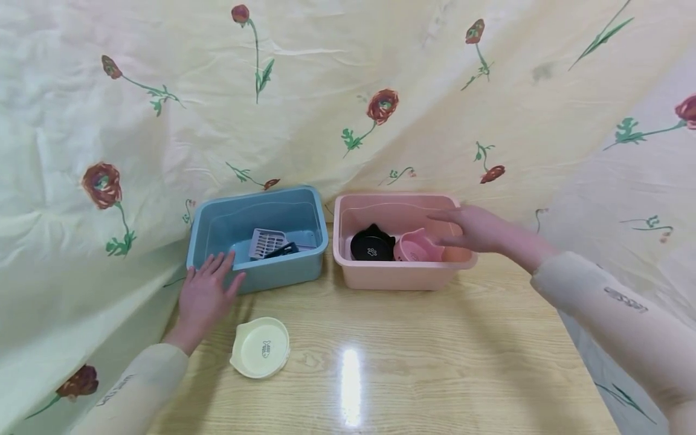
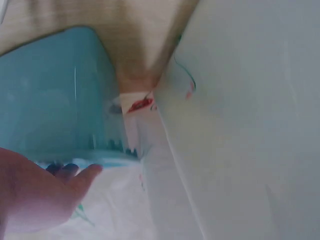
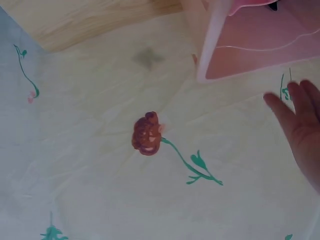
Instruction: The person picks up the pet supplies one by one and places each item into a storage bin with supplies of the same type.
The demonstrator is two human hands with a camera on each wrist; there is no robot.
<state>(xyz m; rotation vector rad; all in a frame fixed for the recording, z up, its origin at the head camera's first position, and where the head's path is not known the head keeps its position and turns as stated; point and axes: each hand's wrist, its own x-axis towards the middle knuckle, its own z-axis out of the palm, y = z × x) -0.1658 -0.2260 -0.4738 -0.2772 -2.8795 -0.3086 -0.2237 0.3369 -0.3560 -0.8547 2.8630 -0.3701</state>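
My left hand [image 1: 205, 294] has its fingers extended at the front left rim of a blue bin [image 1: 283, 275]. Inside that bin lie a pale lilac slotted litter scoop [image 1: 267, 243] and a dark-handled item [image 1: 283, 250]. Over the right side of a pink bin [image 1: 391, 279] hovers my right hand [image 1: 473, 228], fingers spread and holding nothing. A black cat-eared bowl [image 1: 372, 244] with a paw print sits in the pink bin beside a pink cat-eared bowl [image 1: 417, 246]. The right wrist view shows the right hand [image 3: 305, 127] near the bin's rim [image 3: 207, 60].
A cream cat-eared dish [image 1: 261, 348] lies on the wooden table [image 1: 435, 356], in front of the blue bin. Flower-printed cloth [image 1: 321, 121] hangs behind both bins and down the left side. The two bins stand side by side with a narrow gap.
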